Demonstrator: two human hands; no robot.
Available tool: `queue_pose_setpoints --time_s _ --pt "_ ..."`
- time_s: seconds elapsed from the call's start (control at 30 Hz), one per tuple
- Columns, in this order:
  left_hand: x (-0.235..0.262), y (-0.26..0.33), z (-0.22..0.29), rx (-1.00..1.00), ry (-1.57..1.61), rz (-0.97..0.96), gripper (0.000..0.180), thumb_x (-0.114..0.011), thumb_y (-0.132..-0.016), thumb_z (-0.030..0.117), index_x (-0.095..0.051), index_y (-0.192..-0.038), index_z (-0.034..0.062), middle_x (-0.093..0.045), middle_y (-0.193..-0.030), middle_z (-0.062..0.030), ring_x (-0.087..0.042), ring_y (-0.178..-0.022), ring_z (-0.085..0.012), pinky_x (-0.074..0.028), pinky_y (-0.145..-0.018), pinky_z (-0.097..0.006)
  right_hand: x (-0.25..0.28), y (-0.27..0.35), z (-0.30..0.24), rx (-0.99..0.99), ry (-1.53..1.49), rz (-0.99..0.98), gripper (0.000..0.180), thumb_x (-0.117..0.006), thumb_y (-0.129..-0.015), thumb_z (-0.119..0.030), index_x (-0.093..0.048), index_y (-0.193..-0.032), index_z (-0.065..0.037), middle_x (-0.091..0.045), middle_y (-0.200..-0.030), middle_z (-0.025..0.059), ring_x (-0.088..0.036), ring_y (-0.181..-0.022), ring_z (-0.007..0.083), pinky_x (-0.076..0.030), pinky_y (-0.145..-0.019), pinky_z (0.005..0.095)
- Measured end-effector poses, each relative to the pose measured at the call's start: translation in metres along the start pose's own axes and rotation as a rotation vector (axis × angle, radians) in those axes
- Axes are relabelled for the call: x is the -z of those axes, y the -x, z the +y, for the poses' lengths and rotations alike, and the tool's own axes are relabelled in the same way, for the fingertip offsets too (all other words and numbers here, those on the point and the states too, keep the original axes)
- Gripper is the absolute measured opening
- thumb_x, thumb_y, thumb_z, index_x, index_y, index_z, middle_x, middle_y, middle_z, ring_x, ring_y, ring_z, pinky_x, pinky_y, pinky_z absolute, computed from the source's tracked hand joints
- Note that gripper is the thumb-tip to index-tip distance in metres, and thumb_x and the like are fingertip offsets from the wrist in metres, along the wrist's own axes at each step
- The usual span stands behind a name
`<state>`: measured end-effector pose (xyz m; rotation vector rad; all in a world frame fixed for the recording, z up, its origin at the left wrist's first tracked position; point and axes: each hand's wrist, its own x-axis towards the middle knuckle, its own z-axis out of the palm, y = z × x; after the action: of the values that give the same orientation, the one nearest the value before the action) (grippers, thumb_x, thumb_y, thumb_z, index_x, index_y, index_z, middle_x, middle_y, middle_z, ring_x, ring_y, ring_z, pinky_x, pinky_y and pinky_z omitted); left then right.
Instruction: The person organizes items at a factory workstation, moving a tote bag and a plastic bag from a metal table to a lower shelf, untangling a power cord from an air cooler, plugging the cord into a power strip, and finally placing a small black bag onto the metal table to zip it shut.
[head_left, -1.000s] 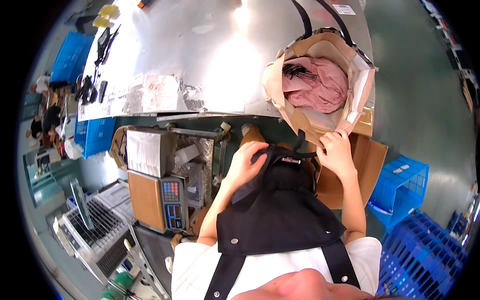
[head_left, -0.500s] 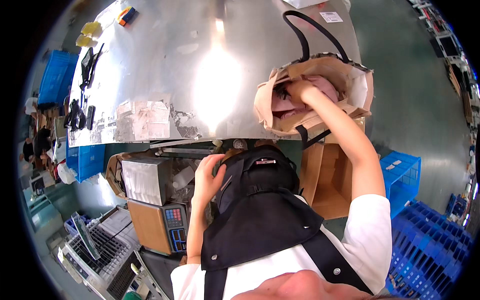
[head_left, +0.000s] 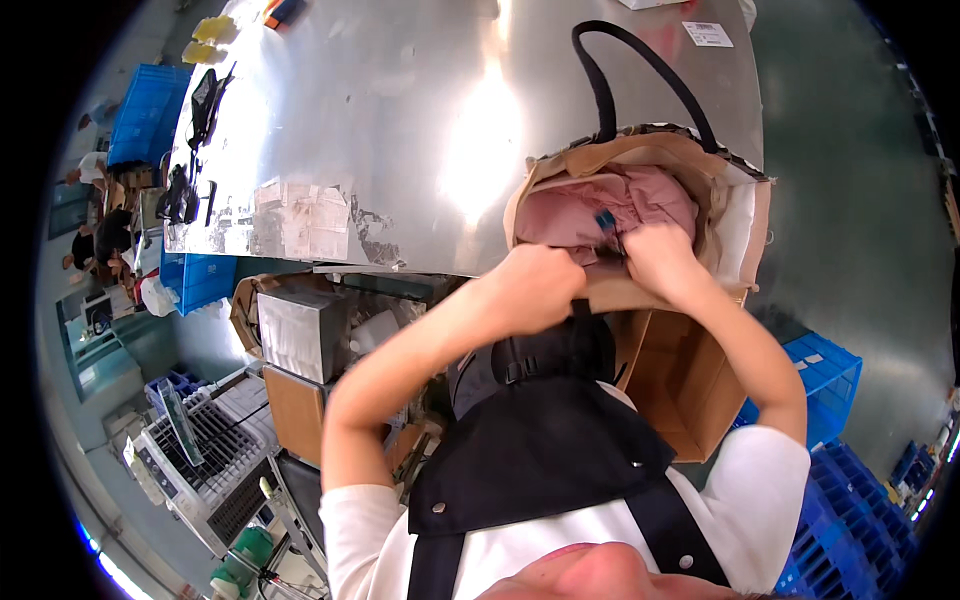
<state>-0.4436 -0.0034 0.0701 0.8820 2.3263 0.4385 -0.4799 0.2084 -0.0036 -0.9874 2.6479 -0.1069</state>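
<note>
Packing step: pink garment (head_left: 600,212) sits inside the tan tote bag (head_left: 640,230) at the steel table's (head_left: 400,120) near edge, about 2 o'clock in view. Right hand (head_left: 658,258) is pushed into the bag, gripping the cloth and a small blue piece; left hand (head_left: 540,290), fisted, clamps the bag's near rim. Next likely needs pressing cloth deeper. Open cardboard box (head_left: 680,380) stands below, contents unclear.
</note>
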Motion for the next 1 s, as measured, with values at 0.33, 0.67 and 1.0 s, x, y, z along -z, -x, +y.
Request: queue_pose_setpoints --time_s 0.33,0.67,1.0 --pt "-0.008 -0.082 -0.056 -0.09 -0.724 0.258 0.045 -0.057 -0.071 0.015 -0.052 -0.115 0.0058 -0.042 -0.129 -0.0106 -0.039 -0.119 -0.0236 -0.037 -0.09 -0.035 0.016 0.083 -0.021 0.118 -0.208 -0.131 0.01 -0.058 -0.064 -0.011 -0.06 -0.058 -0.003 -0.058 -0.059 0.0161 -0.06 -0.058 0.0318 -0.047 -0.053 0.0408" --pt "0.012 -0.076 -0.071 -0.051 -0.507 0.28 0.018 -0.058 -0.064 0.003 -0.062 -0.081 0.008 -0.059 -0.077 -0.0074 -0.06 -0.076 -0.0243 -0.046 -0.073 -0.033 0.039 0.031 -0.025 0.239 0.078 -0.12 0.008 -0.058 -0.061 -0.008 -0.062 -0.06 -0.002 -0.06 -0.064 0.0162 -0.061 -0.064 0.0276 -0.048 -0.057 0.0374" --pt "-0.015 -0.046 -0.072 -0.113 -0.373 0.718 0.019 -0.058 -0.062 0.005 -0.063 -0.08 0.0095 -0.053 -0.081 -0.0028 -0.052 -0.083 -0.0205 -0.044 -0.077 -0.032 -0.075 -0.084 -0.038 0.072 -0.103 -0.153 0.059 -0.069 -0.062 -0.023 -0.048 -0.116 -0.007 -0.049 -0.114 0.0213 -0.052 -0.101 0.0361 -0.048 -0.075 0.0438"
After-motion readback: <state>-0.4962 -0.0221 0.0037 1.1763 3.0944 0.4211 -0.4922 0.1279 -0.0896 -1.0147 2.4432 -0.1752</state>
